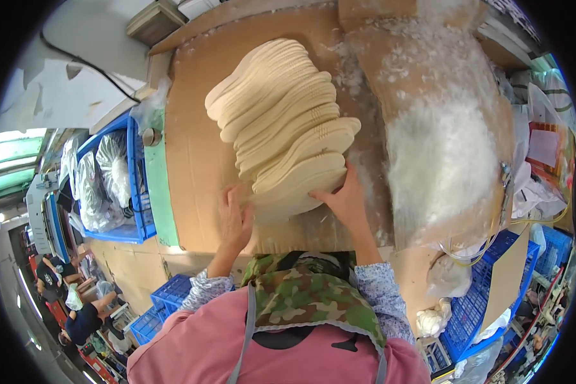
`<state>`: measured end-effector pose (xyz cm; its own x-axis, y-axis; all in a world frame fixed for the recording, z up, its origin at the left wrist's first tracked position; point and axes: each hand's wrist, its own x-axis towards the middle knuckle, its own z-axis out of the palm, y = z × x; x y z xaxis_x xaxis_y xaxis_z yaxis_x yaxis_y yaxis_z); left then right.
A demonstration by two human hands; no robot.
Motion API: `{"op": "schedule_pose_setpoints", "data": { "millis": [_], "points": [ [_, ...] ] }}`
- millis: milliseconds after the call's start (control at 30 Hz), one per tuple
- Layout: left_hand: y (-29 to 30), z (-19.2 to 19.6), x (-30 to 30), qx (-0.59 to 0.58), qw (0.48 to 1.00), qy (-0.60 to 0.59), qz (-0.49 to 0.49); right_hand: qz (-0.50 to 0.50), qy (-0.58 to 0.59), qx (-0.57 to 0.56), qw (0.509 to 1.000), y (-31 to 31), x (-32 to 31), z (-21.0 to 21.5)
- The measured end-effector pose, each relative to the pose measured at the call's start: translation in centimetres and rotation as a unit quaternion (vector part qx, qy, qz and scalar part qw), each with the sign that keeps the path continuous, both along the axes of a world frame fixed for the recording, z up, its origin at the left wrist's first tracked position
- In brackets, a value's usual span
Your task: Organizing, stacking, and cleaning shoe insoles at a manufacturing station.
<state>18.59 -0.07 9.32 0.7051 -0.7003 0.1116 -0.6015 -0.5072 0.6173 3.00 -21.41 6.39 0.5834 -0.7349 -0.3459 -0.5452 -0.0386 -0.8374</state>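
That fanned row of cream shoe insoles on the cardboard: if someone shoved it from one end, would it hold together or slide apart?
Probably slide apart: the insoles only overlap loosely, fanned like cards, with nothing binding them. Both hands, left hand and right hand, brace the near end, which suggests it shifts easily. Each piece looks thin and light, likely bendy rather than brittle.

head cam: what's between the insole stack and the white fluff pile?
Bare brown cardboard with scattered white fluff bits, no other object. The right hand rests on the near end of the insole stack; the fluff pile lies to its right. Shown in the head view.
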Motion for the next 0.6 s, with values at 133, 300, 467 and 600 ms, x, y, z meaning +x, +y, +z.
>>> {"op": "schedule_pose_setpoints", "data": {
  "millis": [133, 300, 467, 600],
  "points": [
    [2.7, -2.9, -3.1, 0.039, 0.996, 0.061, 0.053, 0.000, 0.000, -0.043, 0.999, 0.4, -1.0, -1.1],
    [4.6, -3.9, -4.0, -0.062, 0.917, 0.375, 0.116, 0.045, -0.078, 0.015, 0.996, 0.5, -3.6, -1.6],
    [6.5, -4.4, -7.8, -0.104, 0.855, 0.481, 0.163, 0.184, -0.039, 0.182, 0.965, -0.6, -6.9, 1.4],
    [7.7, -5.4, -13.5, -0.167, 0.871, 0.404, 0.223, 0.238, -0.110, 0.301, 0.917, -2.0, -8.8, 1.6]
  ]
}}
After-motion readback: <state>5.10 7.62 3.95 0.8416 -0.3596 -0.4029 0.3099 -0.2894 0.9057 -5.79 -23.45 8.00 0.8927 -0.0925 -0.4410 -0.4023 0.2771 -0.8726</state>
